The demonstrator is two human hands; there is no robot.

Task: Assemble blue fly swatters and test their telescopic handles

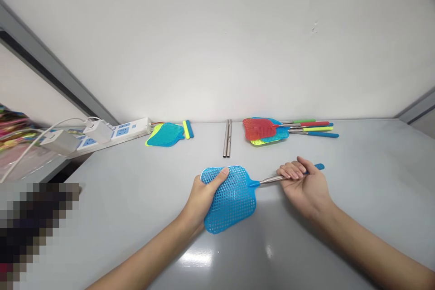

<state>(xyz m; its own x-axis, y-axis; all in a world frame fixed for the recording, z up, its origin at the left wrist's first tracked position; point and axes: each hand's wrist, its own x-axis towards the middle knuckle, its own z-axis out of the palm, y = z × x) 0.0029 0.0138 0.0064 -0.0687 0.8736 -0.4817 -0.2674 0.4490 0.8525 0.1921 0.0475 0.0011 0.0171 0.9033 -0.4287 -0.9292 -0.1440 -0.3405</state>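
We have one blue fly swatter [234, 206] held above the grey table [142, 199], in front of the person, mesh head to the left, handle to the right. Left hand [200, 197] clamps the head's left side, thumb on top of the mesh. Right hand [307, 186], palm up, has its fingers curled round the shaft where it meets the handle; the handle end sticks out past it.

Edges: the back edge meets the white wall [217, 45], and the spare parts and pile sit near that line. The left edge slants down from the power strip [136, 128]. We see room to move in the strip of table between the hands and the back row, and a wide stretch of it from the right forearm to the right-hand frame [421, 104].

Counts: two metal tubes [225, 140] side by side, pointing towards us; two loose heads, a blue head [168, 134] over a yellow head [149, 139]; two loose grips, a yellow grip [186, 129] and a blue grip [189, 128], just right of them. Swatter pile [260, 129], red on top: we make out five handles, but overlap hides some heads. Two white plugs [98, 131] on the strip.
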